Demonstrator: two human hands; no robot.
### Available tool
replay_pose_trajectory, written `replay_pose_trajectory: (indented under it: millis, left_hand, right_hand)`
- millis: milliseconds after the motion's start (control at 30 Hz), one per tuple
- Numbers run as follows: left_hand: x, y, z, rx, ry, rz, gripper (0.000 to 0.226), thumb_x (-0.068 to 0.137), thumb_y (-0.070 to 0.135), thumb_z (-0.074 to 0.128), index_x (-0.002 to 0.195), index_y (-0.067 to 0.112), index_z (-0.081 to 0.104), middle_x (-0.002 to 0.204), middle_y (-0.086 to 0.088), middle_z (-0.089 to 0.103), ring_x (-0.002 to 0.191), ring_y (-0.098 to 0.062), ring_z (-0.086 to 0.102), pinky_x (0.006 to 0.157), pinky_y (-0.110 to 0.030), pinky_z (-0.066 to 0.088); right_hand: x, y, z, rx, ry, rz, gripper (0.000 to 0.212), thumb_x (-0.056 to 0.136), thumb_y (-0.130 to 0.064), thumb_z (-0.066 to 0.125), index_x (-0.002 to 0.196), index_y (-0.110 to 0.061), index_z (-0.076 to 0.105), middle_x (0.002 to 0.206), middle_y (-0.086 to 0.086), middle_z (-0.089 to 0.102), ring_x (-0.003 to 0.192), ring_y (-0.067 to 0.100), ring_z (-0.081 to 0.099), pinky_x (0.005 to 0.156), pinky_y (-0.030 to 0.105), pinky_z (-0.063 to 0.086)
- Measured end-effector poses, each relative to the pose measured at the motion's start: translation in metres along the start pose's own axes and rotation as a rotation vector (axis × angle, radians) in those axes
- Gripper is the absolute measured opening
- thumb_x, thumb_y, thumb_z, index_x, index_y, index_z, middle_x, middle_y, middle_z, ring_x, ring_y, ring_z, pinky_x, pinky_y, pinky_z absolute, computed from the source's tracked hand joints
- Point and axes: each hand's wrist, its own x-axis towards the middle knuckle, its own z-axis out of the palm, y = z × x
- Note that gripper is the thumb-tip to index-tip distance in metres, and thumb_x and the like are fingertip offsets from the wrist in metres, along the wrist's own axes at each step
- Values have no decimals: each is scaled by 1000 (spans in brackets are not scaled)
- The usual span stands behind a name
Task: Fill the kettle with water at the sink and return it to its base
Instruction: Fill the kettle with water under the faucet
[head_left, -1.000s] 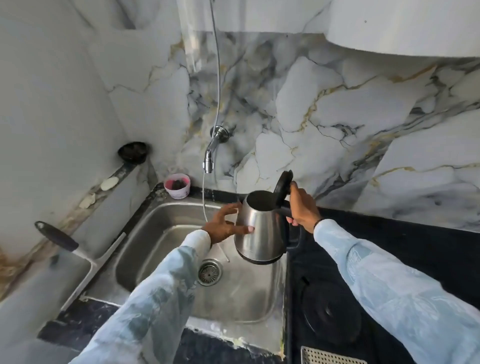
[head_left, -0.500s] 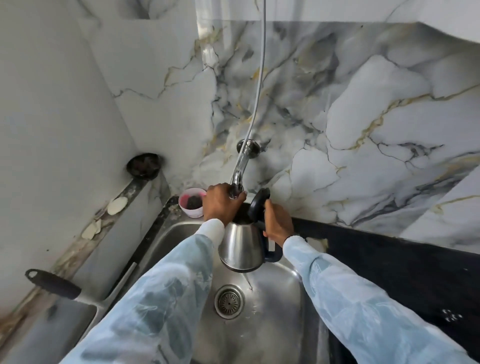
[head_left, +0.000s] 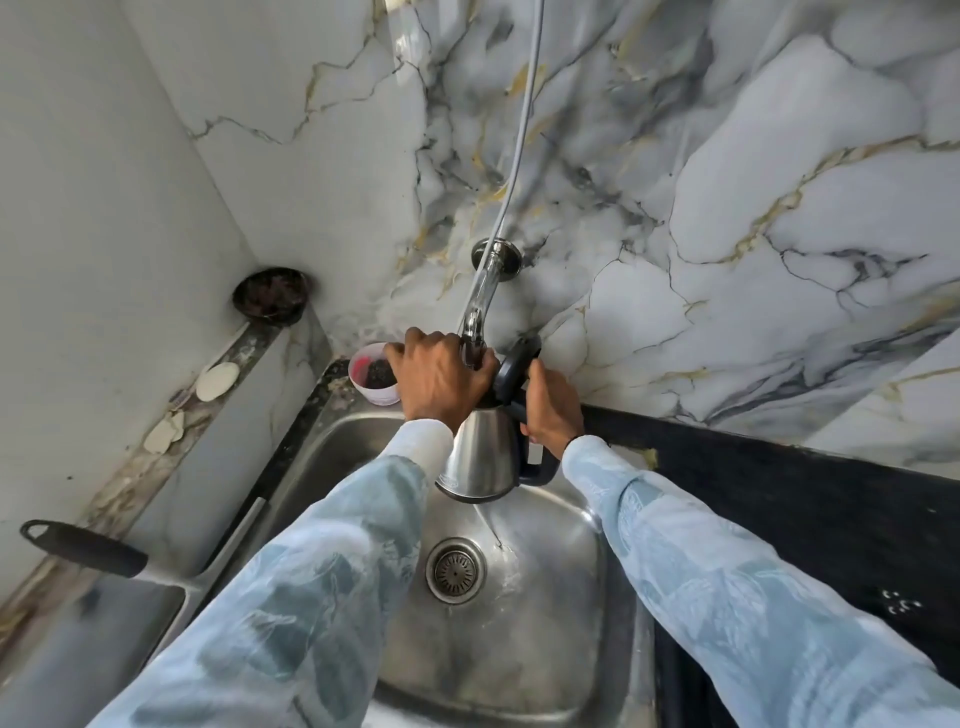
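**Kettle held under the tap, mouth hidden by the hand**

The left hand (head_left: 441, 382) is curled over the end of the wall tap (head_left: 480, 306), covering its spout and the kettle's opening, so whether water runs in cannot be told. The right hand (head_left: 551, 410) is wrapped tight around the black handle of the steel kettle (head_left: 485, 457), holding it in the air above the sink (head_left: 561, 597); most of the handle is hidden inside that fist. The open lid (head_left: 514, 366) stands up between the two hands. Just left of the left hand sits a small pink cup (head_left: 363, 371), partly covered by it. Below the kettle lies the drain strainer (head_left: 455, 570). Right of the right hand runs a dark countertop (head_left: 779, 509). Far left, a black-handled utensil (head_left: 85, 548) rests, its head cut off by the sleeve.
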Motion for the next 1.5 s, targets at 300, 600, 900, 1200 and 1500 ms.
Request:
replay_pose_trajectory:
  millis: [300, 600, 900, 1200, 1500]
  left_hand:
    - [2, -2, -7, -170, -109, -23, 46, 80, 58, 53, 93, 21, 79, 102, -12, 76, 122, -32, 61, 107, -52, 38]
    - [-54, -69, 15, -932, -444, -350, 56, 84, 42, 68, 135, 21, 61, 123, 5, 68, 123, -20, 63, 97, -20, 48]
    - [-29, -65, 8, -782, -325, -228, 65, 85, 46, 74, 141, 15, 61, 136, -4, 68, 122, -20, 63, 111, -38, 47]
    - [8, -19, -6, -476, -103, -37, 38, 82, 46, 78, 97, 11, 81, 100, -10, 81, 100, -30, 72, 91, -34, 54]
    - [-20, -28, -6, -909, -321, -437, 72, 95, 64, 53, 142, 11, 62, 146, -16, 63, 139, -34, 56, 119, -51, 39]
  right_hand:
    - [-5, -2, -6, 22, 10, 28, 69, 73, -74, 13, 67, -21, 57, 89, 14, 70, 99, 56, 75, 94, 71, 64]
    - [-9, -1, -4, 46, -16, -9, 89, 71, -74, 20, 86, 4, 61, 94, 27, 75, 93, 52, 74, 89, 71, 66]
    - [-13, -5, -6, 10, -8, -45, 101, 73, -78, 17, 96, 8, 67, 95, 28, 78, 85, 54, 76, 89, 71, 66]
    - [-14, -12, -8, -32, 12, -59, 84, 72, -78, 14, 80, -14, 67, 81, 7, 76, 81, 44, 78, 90, 67, 67]
    - [-29, -1, -16, -102, 13, -78, 84, 74, -81, 26, 78, -6, 64, 85, 18, 75, 90, 49, 75, 91, 67, 66]
